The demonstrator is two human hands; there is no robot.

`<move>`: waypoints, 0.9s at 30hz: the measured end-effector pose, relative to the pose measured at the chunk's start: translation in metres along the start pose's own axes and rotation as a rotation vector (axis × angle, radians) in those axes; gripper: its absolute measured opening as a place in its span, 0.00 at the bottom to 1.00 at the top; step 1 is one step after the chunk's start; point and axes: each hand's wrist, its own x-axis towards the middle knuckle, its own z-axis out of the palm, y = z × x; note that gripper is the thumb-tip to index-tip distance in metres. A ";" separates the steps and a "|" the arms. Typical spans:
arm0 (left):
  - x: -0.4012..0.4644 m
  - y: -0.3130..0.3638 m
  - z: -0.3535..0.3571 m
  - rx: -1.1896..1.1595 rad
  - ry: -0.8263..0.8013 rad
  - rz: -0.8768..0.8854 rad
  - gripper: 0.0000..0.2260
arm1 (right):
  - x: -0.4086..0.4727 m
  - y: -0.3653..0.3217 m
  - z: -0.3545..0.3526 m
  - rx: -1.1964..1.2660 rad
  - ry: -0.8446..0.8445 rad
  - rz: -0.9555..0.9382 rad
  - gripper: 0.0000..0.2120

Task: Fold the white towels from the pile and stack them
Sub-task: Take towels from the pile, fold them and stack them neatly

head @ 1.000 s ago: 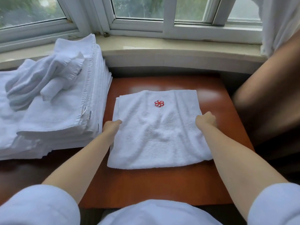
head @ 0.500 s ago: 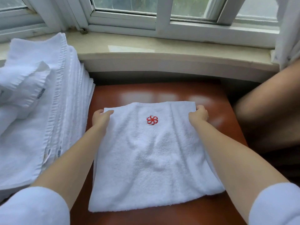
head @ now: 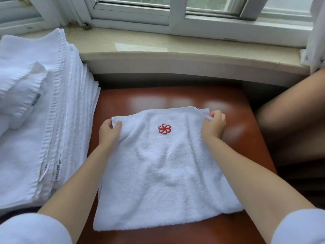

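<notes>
Now both hands pinching white towel [head: 163, 173] corners

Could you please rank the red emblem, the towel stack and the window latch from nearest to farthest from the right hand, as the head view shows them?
From the right hand:
1. Red emblem, on the towel just to its left.
2. Window latch, far-left windowsill.
3. Towel stack, on the table's left side.

Soft daylight came through the window [head: 175, 13], leaving pale glare patches on the counter [head: 175, 101]. Edges bowed and blurred slightly.
</notes>
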 end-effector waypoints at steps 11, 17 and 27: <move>-0.007 -0.013 -0.031 0.116 0.016 -0.093 0.09 | 0.002 0.009 -0.008 0.001 -0.223 0.123 0.15; 0.029 -0.005 -0.019 0.414 0.055 -0.189 0.12 | 0.046 -0.001 -0.001 0.048 -0.308 0.297 0.09; 0.046 0.018 -0.009 0.286 0.020 -0.380 0.12 | 0.069 -0.022 -0.003 0.226 -0.500 0.495 0.20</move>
